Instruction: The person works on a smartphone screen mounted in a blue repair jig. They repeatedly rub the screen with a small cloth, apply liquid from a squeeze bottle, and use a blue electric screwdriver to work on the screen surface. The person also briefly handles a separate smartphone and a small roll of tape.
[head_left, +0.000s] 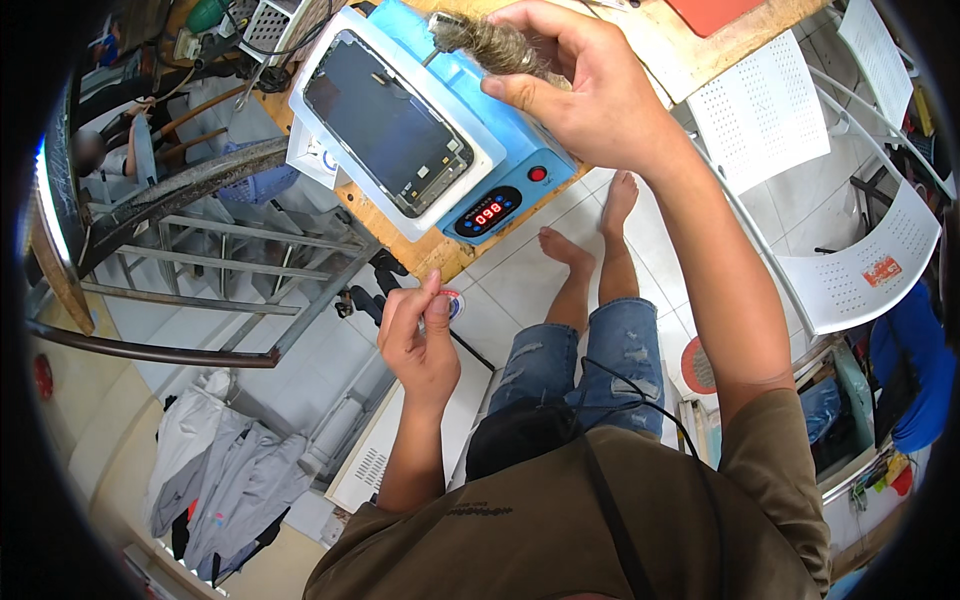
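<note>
Brightly lit red digits (489,214), blue machine (520,150), right hand (598,92) holding fibrous bundle (492,43)

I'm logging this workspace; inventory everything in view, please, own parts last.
Table: one, tan wood, top
Machine: one, blue, on table
Pad: one, white, on machine
Phone screen: one, black, on pad
Display: one, black, machine front
Button: one, red, machine front
Wound bundle: one, brownish, in right hand
Sheet: one, red, on table
Chair panels: at least three, white, right
Clothing: some, grey, lower left
Bars: several, grey, left
Basket: one, bluish, upper left
Remaining clutter: too unclear to count
Shorts: one pair, blue, centre
Shirt: one, brown, bottom
Feet: two, bare, beyond shorts
Left hand: one, bare, left of centre
Right hand: one, bare, around bundle
</note>
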